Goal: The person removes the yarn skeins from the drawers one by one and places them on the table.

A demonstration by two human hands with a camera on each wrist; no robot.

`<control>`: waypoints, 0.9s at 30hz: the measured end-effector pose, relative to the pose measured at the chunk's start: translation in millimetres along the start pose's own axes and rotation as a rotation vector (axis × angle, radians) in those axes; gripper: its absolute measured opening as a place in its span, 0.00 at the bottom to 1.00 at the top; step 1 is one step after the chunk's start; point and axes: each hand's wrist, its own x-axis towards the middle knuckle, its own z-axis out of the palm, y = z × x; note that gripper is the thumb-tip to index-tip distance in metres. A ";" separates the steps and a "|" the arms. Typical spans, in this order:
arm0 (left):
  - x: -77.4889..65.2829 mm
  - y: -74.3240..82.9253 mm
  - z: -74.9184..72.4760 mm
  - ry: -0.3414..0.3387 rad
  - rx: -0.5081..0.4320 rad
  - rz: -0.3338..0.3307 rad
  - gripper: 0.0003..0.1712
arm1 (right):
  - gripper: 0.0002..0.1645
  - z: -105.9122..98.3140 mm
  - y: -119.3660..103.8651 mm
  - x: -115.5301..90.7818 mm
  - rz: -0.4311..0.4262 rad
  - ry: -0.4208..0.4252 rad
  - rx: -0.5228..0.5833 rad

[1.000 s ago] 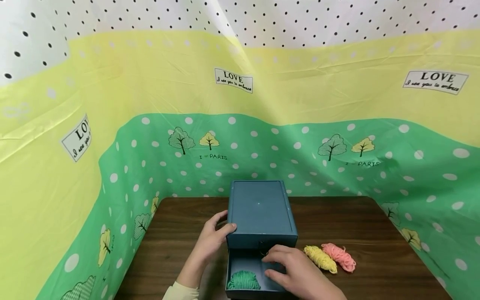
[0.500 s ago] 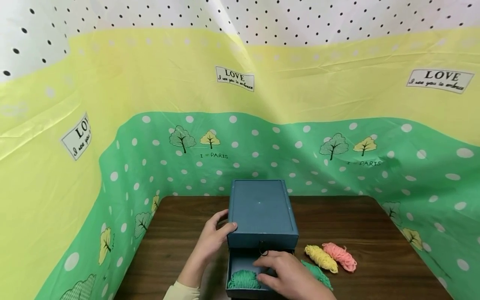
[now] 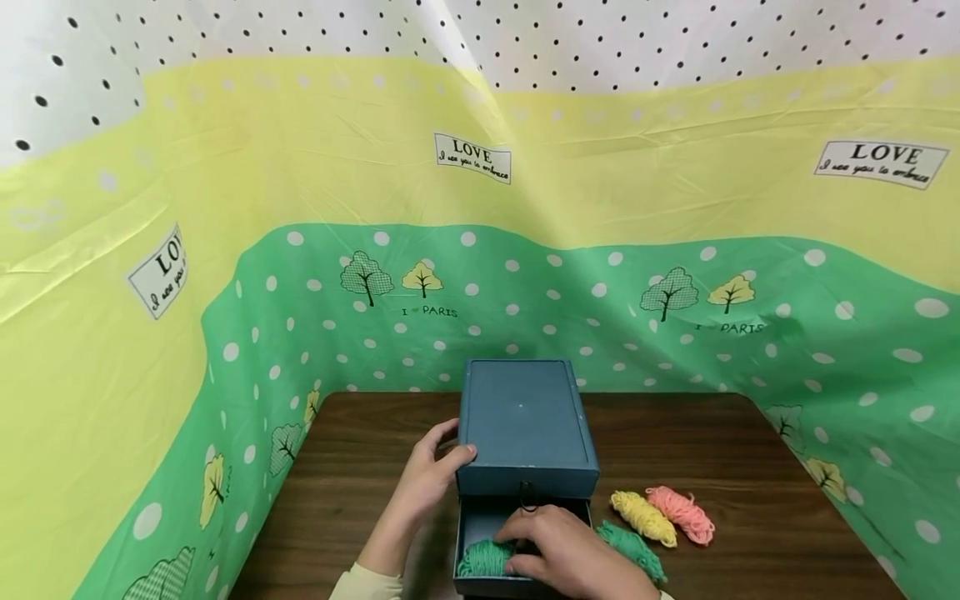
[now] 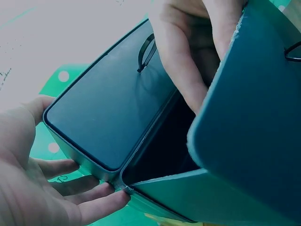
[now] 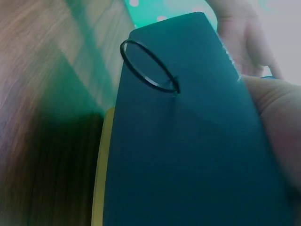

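A blue two-drawer storage box (image 3: 521, 417) stands at the table's middle. Its lower drawer (image 3: 480, 523) is pulled out, with a skein of green yarn (image 3: 482, 560) at the front left inside. My left hand (image 3: 429, 473) rests against the box's left side, thumb on the top edge; in the left wrist view its spread fingers (image 4: 101, 207) touch the wall. My right hand (image 3: 566, 550) reaches into the drawer, thumb and index finger at the right end of the green yarn. The upper drawer is closed, with a black loop handle (image 3: 528, 497) on its front.
Right of the drawer lie a second green skein (image 3: 632, 552), a yellow skein (image 3: 643, 518) and a pink skein (image 3: 681, 515) on the dark wooden table (image 3: 375, 442). A patterned curtain (image 3: 510, 308) hangs behind and around the table.
My right hand has moved left and down inside the drawer to the green yarn there. The green skein on the table, hidden earlier, now shows. My left hand stays put.
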 end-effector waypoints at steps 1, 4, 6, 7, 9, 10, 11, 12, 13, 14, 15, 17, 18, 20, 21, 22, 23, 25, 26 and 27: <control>0.1 -0.3 0.2 0.002 0.005 0.001 0.38 | 0.17 0.3 0.9 0.8 -0.001 -0.004 0.003; -0.1 -1.3 0.6 0.002 0.015 0.004 0.38 | 0.17 1.0 2.7 3.8 0.007 -0.015 -0.016; -0.3 -1.4 0.6 0.005 0.022 0.005 0.38 | 0.18 1.0 3.2 6.2 0.027 -0.037 -0.030; -0.3 -1.4 0.6 0.006 0.026 0.005 0.38 | 0.18 0.9 3.2 7.4 0.040 -0.049 -0.039; -0.2 -1.0 0.4 0.009 0.032 0.005 0.38 | 0.19 0.9 2.7 10.0 0.056 -0.069 -0.059; -0.1 -0.7 0.2 0.011 0.033 0.004 0.38 | 0.19 1.0 2.8 11.0 0.064 -0.081 -0.059; 0.1 -0.6 0.1 0.011 0.033 0.004 0.38 | 0.20 1.0 2.9 11.6 0.066 -0.091 -0.060; 0.3 -0.6 -0.1 0.011 0.034 0.005 0.37 | 0.20 1.2 3.0 12.3 0.074 -0.097 -0.060; 0.6 -0.5 0.1 0.009 0.032 0.006 0.37 | 0.20 1.3 3.2 12.3 0.076 -0.100 -0.061; 0.9 -0.4 0.3 0.009 0.032 0.007 0.37 | 0.20 1.4 3.1 12.3 0.076 -0.099 -0.065; 1.2 -0.3 0.4 0.009 0.033 0.009 0.37 | 0.20 1.5 3.1 12.2 0.081 -0.099 -0.066; 1.6 -0.2 0.5 0.011 0.039 0.011 0.37 | 0.20 1.7 3.1 11.7 0.095 -0.097 -0.065; 1.7 0.0 0.5 0.013 0.041 0.013 0.37 | 0.19 1.8 3.0 11.5 0.103 -0.094 -0.058; 1.9 0.0 0.3 0.018 0.050 0.014 0.37 | 0.18 1.8 2.6 10.9 0.110 -0.086 -0.046; 1.9 0.0 0.2 0.020 0.055 0.014 0.37 | 0.17 2.0 2.4 10.8 0.115 -0.083 -0.034; 1.7 0.1 0.1 0.022 0.058 0.013 0.37 | 0.16 2.2 2.5 10.7 0.112 -0.077 -0.025; 1.8 -0.1 0.0 0.023 0.060 0.012 0.37 | 0.14 2.2 2.5 10.4 0.111 -0.071 -0.013; 1.9 -0.6 0.1 0.022 0.062 0.008 0.37 | 0.11 2.5 2.9 9.6 0.095 -0.057 0.001; 2.0 -0.9 0.2 0.023 0.063 0.007 0.37 | 0.09 2.8 3.4 9.1 0.085 -0.049 0.013; 1.9 -1.2 0.3 0.023 0.063 0.007 0.37 | 0.08 3.3 4.1 8.4 0.073 -0.040 0.025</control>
